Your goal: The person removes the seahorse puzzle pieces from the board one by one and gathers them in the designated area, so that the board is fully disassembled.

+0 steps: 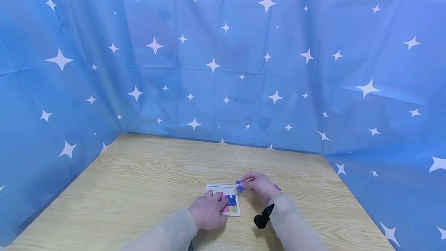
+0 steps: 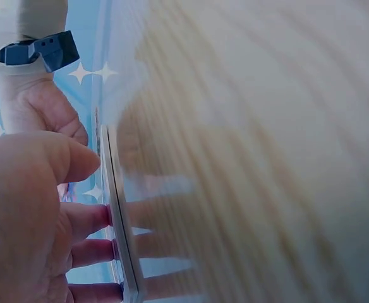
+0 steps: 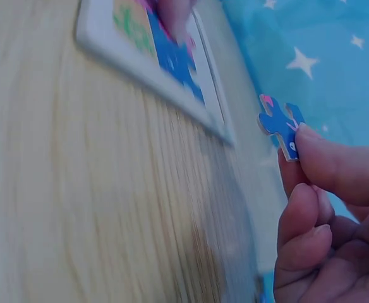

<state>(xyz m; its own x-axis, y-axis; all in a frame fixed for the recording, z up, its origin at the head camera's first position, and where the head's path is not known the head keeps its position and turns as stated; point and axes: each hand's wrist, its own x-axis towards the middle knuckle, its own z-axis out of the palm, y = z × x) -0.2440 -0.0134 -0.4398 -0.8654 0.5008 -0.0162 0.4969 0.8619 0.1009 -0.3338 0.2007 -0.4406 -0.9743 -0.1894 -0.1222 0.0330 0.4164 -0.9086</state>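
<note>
Between the thumb and fingers of my right hand (image 1: 259,184) is a blue jigsaw puzzle piece (image 3: 282,126) with pink marks, pinched at one edge and raised above the table. Just left of it lies a white-framed puzzle board (image 1: 238,209), partly filled with blue, pink, yellow and green pieces; its upper part shows white. My left hand (image 1: 209,210) rests on the board's left side, fingertips pressing on it and covering some of the picture. In the left wrist view, the thumb (image 2: 77,161) is apart from the fingers at the board's edge.
A pink-purple piece (image 1: 277,187) shows just behind the right hand, mostly hidden. The wooden table (image 1: 150,181) reaches back to a blue curtain (image 1: 216,88) with white stars, which also hangs on both sides. A black device (image 1: 263,217) is strapped to the right wrist.
</note>
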